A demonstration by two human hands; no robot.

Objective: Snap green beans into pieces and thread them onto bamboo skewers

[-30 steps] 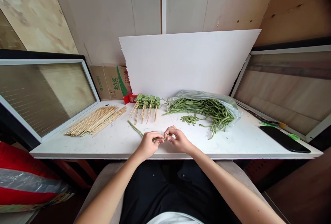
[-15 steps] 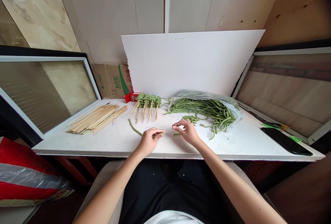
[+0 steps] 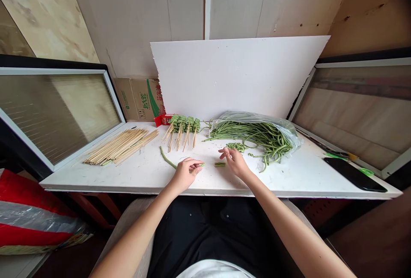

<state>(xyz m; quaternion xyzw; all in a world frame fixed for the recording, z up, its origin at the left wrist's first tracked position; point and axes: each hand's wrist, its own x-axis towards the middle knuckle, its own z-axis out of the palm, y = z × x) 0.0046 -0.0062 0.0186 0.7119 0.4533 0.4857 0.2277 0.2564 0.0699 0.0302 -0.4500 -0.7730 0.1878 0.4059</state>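
My left hand (image 3: pixel 187 174) is closed on a long green bean (image 3: pixel 167 157), whose tail curves out to the left over the white tabletop (image 3: pixel 128 179). The bean's other end pokes out between thumb and forefinger. Just above the table, my right hand (image 3: pixel 235 161) is open and holds nothing that I can see. Beside its fingertips lie short cut bean pieces (image 3: pixel 220 164). Behind it is a small pile of bean bits (image 3: pixel 236 146). Farther back, a clear plastic bag (image 3: pixel 282 124) holds many long green beans (image 3: pixel 250 132).
Loose bamboo skewers (image 3: pixel 118 147) lie at the left. Several skewers threaded with bean pieces (image 3: pixel 185 124) rest at the back, near a cardboard box (image 3: pixel 138 100). A black phone (image 3: pixel 355 174) and scissors (image 3: pixel 334 152) lie at the right. A white board (image 3: pixel 237 77) stands behind.
My right hand has moved slightly right and its fingers have spread. The short bean pieces beside it now show more fully. My left hand stays on the bean.
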